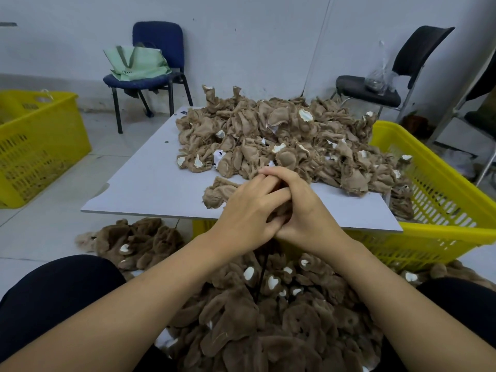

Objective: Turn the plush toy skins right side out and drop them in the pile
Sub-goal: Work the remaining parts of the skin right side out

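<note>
Two hands meet above the near edge of the surface [139,183], working one plush toy skin [280,208] between them. The left hand [249,210] and the right hand [303,210] both curl around it, fingers overlapping, each grip clenched on the fabric; only a dark sliver of the skin shows between the palms, so which side faces out cannot be told. A heap of unturned skins [281,140], pale backing outward, covers the far half of the surface. The pile of finished skins [281,318], fur outward, lies on the floor between the person's knees. A thin dark rod [261,275] hangs below the hands. Judging by its crumpled folds, the skin is light, limp and unbreakable; fur likely slides under fingers, so seams, limb tips or the opening's edge offer the surest hold. Yellow crates [442,200] flank the surface.
</note>
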Available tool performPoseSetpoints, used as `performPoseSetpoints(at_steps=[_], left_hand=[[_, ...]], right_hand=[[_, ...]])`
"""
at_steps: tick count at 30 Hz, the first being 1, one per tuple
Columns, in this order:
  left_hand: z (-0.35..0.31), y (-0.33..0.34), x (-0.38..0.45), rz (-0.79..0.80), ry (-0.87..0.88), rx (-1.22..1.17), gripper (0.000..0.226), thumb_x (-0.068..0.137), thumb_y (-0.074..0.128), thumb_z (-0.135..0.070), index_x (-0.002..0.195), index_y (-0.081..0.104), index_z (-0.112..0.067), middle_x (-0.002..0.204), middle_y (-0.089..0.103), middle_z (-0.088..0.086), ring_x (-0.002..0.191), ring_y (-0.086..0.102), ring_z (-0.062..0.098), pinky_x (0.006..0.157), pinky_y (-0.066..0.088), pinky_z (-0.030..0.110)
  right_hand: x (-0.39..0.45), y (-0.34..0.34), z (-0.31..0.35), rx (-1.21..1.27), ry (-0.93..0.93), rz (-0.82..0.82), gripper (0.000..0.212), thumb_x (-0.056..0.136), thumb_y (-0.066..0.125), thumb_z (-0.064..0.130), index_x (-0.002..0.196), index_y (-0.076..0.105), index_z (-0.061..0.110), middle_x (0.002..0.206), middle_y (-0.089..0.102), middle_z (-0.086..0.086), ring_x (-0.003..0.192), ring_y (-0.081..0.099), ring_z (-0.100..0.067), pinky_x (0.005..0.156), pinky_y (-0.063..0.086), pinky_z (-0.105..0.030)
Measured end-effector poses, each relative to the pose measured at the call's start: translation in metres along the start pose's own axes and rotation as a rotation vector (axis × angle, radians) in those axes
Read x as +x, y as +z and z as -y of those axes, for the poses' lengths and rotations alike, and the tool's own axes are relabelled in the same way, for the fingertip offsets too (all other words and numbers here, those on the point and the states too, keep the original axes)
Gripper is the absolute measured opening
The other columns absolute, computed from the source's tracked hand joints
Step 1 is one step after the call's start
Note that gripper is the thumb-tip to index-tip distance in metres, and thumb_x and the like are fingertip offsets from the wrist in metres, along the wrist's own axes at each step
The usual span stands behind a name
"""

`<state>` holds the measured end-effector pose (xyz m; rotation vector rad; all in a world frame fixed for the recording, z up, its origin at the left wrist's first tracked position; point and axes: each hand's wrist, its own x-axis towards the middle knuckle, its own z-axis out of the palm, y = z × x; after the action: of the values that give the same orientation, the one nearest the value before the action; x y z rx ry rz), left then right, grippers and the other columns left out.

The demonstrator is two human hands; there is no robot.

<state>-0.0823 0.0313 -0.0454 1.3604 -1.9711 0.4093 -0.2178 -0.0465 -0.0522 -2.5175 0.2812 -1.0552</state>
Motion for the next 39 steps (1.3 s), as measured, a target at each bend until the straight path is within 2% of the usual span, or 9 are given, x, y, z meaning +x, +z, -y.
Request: performPoseSetpoints(at_steps=[7,11,15,19,25,29,31,34,39], left_hand=[[-0.003,0.006,-0.006,0.032,-0.027,0.048,0.025,0.083,0.061,-0.011,0.106,0.064,0.000,0.104,0.061,0.015,0.090,0.058,0.031,0.062,0.051,0.036],[-0.004,0.013,-0.012,0.018,-0.073,0.076,0.028,0.085,0.066,-0.011,0.110,0.061,-0.001,0.107,0.058,0.016,0.094,0.057,0.030,0.064,0.053,0.037],[-0.006,0.024,-0.021,-0.065,-0.090,0.102,0.032,0.084,0.071,-0.010,0.113,0.058,-0.006,0.104,0.049,0.012,0.086,0.051,0.027,0.061,0.044,0.030],[-0.007,0.030,-0.030,-0.113,-0.129,0.134,0.052,0.083,0.070,-0.019,0.128,0.043,-0.015,0.102,0.052,0.012,0.083,0.055,0.029,0.064,0.052,0.037],[0.000,0.015,-0.019,0.029,-0.385,-0.292,0.067,0.074,0.073,-0.045,0.133,0.045,-0.029,0.113,0.057,-0.010,0.096,0.056,0.001,0.081,0.045,0.011],[0.023,-0.001,-0.002,0.280,-0.439,-0.587,0.047,0.079,0.057,-0.059,0.104,0.066,-0.020,0.102,0.060,-0.005,0.096,0.059,0.006,0.088,0.048,0.030],[0.021,0.004,-0.001,0.254,-0.417,-0.451,0.046,0.084,0.047,-0.061,0.092,0.065,-0.019,0.097,0.052,0.001,0.093,0.053,0.013,0.087,0.043,0.034],[0.008,0.018,-0.004,0.121,-0.391,-0.164,0.047,0.088,0.042,-0.058,0.092,0.066,-0.018,0.105,0.047,-0.002,0.100,0.046,0.012,0.089,0.031,0.031],[0.002,0.034,-0.019,0.109,-0.635,-0.488,0.029,0.087,0.051,-0.055,0.090,0.058,-0.026,0.091,0.059,-0.008,0.086,0.059,0.007,0.074,0.052,0.041]], right_hand=[[-0.009,0.011,-0.004,-0.031,0.120,-0.032,0.076,0.077,0.076,0.008,0.136,0.035,0.030,0.118,0.053,0.015,0.098,0.062,-0.007,0.076,0.056,-0.032],[-0.016,0.019,-0.012,-0.053,0.153,-0.070,0.070,0.075,0.070,0.001,0.130,0.038,0.027,0.109,0.064,0.001,0.087,0.064,-0.013,0.067,0.053,-0.032],[-0.027,0.030,-0.017,-0.048,0.168,-0.106,0.067,0.079,0.075,0.004,0.130,0.038,0.027,0.111,0.060,0.012,0.091,0.061,-0.006,0.069,0.050,-0.011],[-0.040,0.040,-0.021,-0.022,0.240,-0.113,0.052,0.080,0.073,0.005,0.124,0.045,0.008,0.105,0.066,0.000,0.087,0.065,-0.013,0.068,0.051,-0.019],[-0.042,0.042,-0.019,0.025,0.296,-0.163,0.042,0.083,0.073,0.010,0.100,0.037,0.024,0.088,0.055,0.018,0.077,0.060,-0.006,0.059,0.046,-0.013],[-0.037,0.040,-0.014,0.014,0.274,-0.178,0.056,0.083,0.080,0.019,0.096,0.030,0.039,0.087,0.058,0.010,0.075,0.060,-0.008,0.055,0.048,-0.021],[-0.034,0.039,-0.014,0.011,0.252,-0.185,0.056,0.083,0.081,0.019,0.097,0.031,0.041,0.087,0.055,0.018,0.076,0.060,-0.008,0.056,0.046,-0.017],[-0.036,0.042,-0.015,0.047,0.254,-0.249,0.039,0.082,0.081,0.015,0.093,0.045,0.023,0.082,0.059,0.014,0.073,0.060,-0.010,0.057,0.046,-0.020],[-0.043,0.044,-0.018,0.050,0.300,-0.236,0.026,0.080,0.082,0.007,0.082,0.057,0.005,0.074,0.064,0.000,0.067,0.060,-0.009,0.057,0.047,-0.027]])
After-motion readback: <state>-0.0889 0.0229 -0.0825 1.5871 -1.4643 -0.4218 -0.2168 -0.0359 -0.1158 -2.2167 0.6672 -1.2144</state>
